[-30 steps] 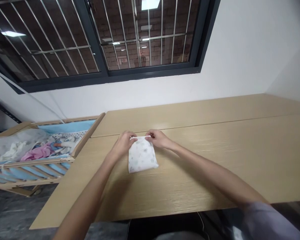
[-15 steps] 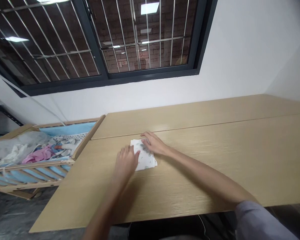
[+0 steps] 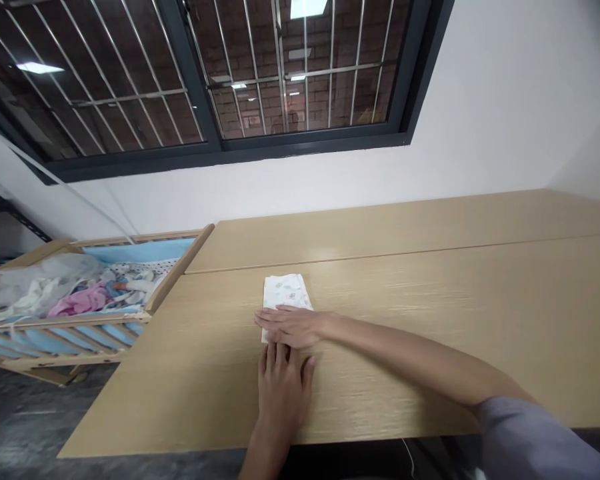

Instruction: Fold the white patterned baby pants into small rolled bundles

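A folded white cloth (image 3: 286, 291) with a small print lies flat on the wooden table (image 3: 405, 320). Across its near half rests my right hand (image 3: 290, 325), palm down with the fingers stretched out to the left. My left hand (image 3: 284, 380) lies flat just in front, its fingertips at the cloth's near edge and close against the right hand. Part of that near edge is hidden under the hands. Neither hand grips anything.
At the left stands a wooden crib (image 3: 180, 273) with blue lining, holding a pink cloth (image 3: 83, 299), other crumpled cloths and a clear plastic bag (image 3: 55, 273). Behind the table rise a white wall (image 3: 330, 177) and a barred window (image 3: 300, 140).
My right hand has moved from the cloth's far edge to its near half and flattened. My left hand has left the cloth's left side and come round to its near edge.
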### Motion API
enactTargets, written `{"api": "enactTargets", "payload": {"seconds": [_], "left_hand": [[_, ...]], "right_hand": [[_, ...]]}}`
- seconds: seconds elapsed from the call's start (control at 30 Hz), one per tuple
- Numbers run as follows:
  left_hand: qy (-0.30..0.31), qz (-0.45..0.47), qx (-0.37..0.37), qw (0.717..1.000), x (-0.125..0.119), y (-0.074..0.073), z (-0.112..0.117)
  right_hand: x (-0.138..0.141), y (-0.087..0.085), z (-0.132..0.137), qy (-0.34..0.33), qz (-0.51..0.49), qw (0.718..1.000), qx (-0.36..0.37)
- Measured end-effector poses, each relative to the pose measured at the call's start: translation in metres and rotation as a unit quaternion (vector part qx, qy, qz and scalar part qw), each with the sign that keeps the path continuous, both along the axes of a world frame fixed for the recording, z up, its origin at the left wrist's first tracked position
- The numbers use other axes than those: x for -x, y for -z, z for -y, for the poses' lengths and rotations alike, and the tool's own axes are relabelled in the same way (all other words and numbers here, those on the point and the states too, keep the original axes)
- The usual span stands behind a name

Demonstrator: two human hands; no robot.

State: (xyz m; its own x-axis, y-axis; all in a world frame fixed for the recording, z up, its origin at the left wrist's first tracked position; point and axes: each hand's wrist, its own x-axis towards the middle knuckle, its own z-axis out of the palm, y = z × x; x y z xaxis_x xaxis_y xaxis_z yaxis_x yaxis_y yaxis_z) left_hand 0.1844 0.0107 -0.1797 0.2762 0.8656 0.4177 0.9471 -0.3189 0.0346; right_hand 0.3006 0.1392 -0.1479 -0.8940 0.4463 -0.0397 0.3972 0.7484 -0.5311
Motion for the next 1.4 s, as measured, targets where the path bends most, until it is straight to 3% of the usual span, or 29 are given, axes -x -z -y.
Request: {"api": "enactTargets", "payload": {"seconds": [0.33,0.57,0.77,0.87,0.97,1.1,1.27,1.4], "left_hand": [[0.001,-0.014,-0.015,1.000,0.007,0.008,-0.003],[-0.002,-0.001,-0.016,1.000,0.005,0.005,-0.004],[0.046,0.053,0.034,0.997,0.027,-0.007,-0.016],[0.081,0.096,0.053,0.991,0.047,-0.021,-0.023],[0.115,0.087,0.044,0.989,0.063,-0.036,-0.028],[0.133,0.014,0.061,0.989,0.075,-0.044,-0.038],[0.147,-0.033,0.049,0.987,0.083,-0.033,-0.047],[0.175,-0.033,0.049,0.983,0.082,-0.029,-0.040]], "right_hand": [[-0.009,0.016,-0.093,0.088,0.008,0.988,-0.127],[-0.010,0.021,-0.108,0.115,-0.012,0.984,-0.136],[-0.024,-0.011,-0.078,0.158,-0.063,0.983,-0.076],[-0.040,-0.032,-0.046,0.168,-0.098,0.975,-0.109],[-0.057,-0.040,-0.008,0.143,-0.094,0.978,-0.121],[-0.076,-0.021,0.033,0.120,-0.053,0.979,-0.158],[-0.081,0.016,0.062,0.171,-0.087,0.949,-0.251],[-0.079,0.016,0.078,0.211,-0.100,0.940,-0.248]]}}
